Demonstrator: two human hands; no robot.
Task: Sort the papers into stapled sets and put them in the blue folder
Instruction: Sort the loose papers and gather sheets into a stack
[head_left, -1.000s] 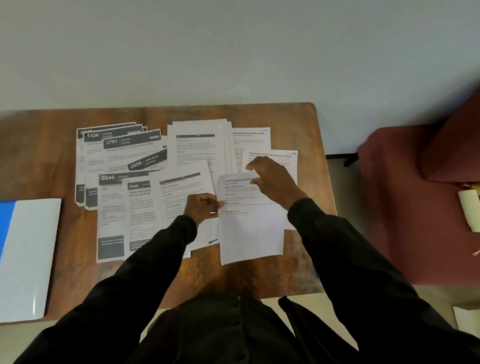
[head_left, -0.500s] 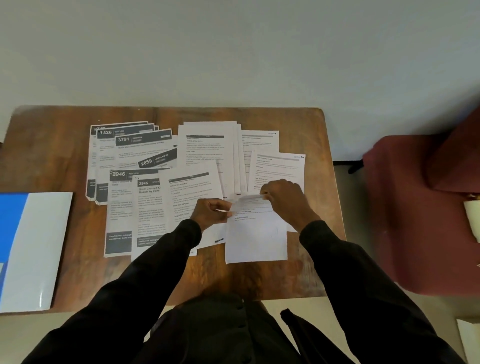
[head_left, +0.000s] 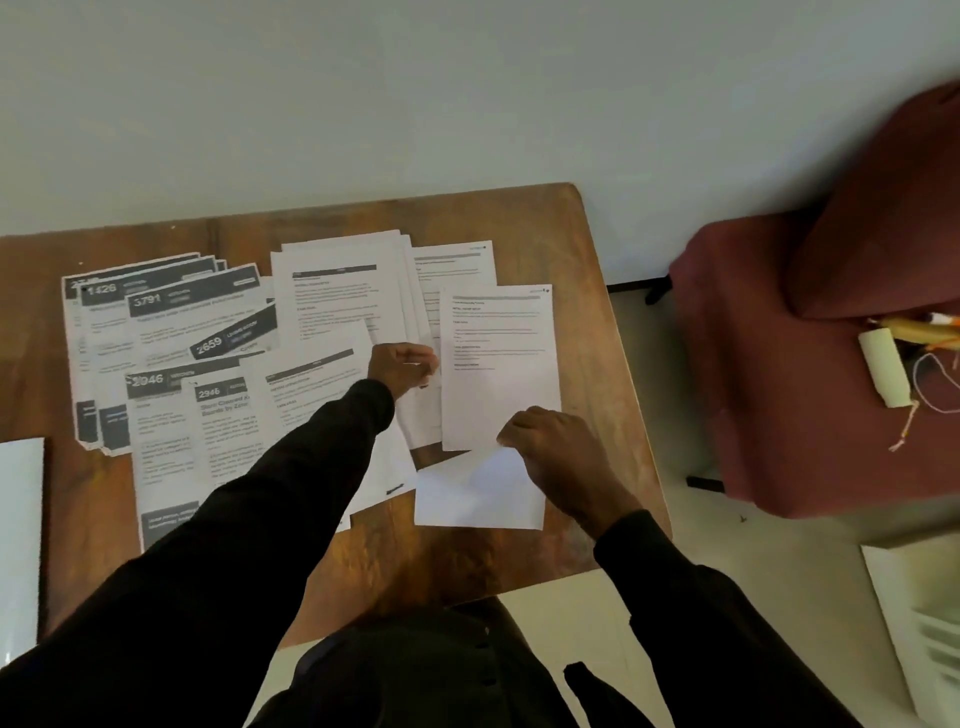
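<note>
While pinched by right hand (head_left: 550, 452) fingers, blank sheet (head_left: 478, 499) long axis left-right, left hand (head_left: 402, 366) fingers curled round second paper (head_left: 422, 415).

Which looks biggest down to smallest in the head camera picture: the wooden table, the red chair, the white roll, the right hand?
1. wooden table
2. red chair, cut off by the picture's edge, so unsure
3. right hand, nearer the camera
4. white roll, farther away
</note>
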